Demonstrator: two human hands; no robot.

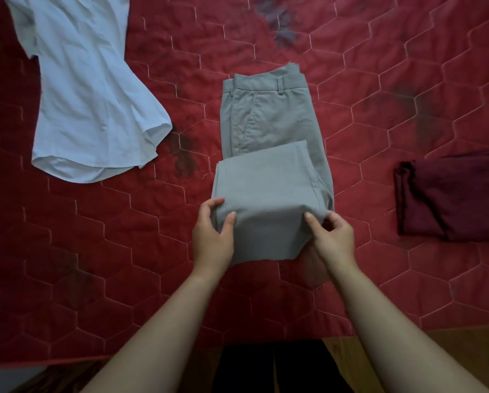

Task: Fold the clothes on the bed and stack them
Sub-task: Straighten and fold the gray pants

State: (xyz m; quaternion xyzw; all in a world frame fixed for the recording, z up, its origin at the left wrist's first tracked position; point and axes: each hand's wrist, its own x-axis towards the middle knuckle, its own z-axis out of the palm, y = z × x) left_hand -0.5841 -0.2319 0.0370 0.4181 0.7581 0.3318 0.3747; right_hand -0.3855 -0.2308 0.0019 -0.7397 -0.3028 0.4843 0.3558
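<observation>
Grey trousers (269, 120) lie in the middle of the red quilted bed (379, 80), waistband at the far end. Their leg part is doubled back over the lower half, and the near fold is lifted off the quilt. My left hand (212, 234) grips the fold's left corner, thumb on top and fingers round the edge. My right hand (332, 236) pinches the fold's right corner. A white short-sleeved shirt (93, 89) lies spread out at the far left. A folded maroon garment (453, 197) sits at the right edge.
The bed's near edge runs across the bottom, with a wooden frame (464, 350) and my dark-clothed legs (271, 367) below it. Dark stains mark the quilt around the trousers.
</observation>
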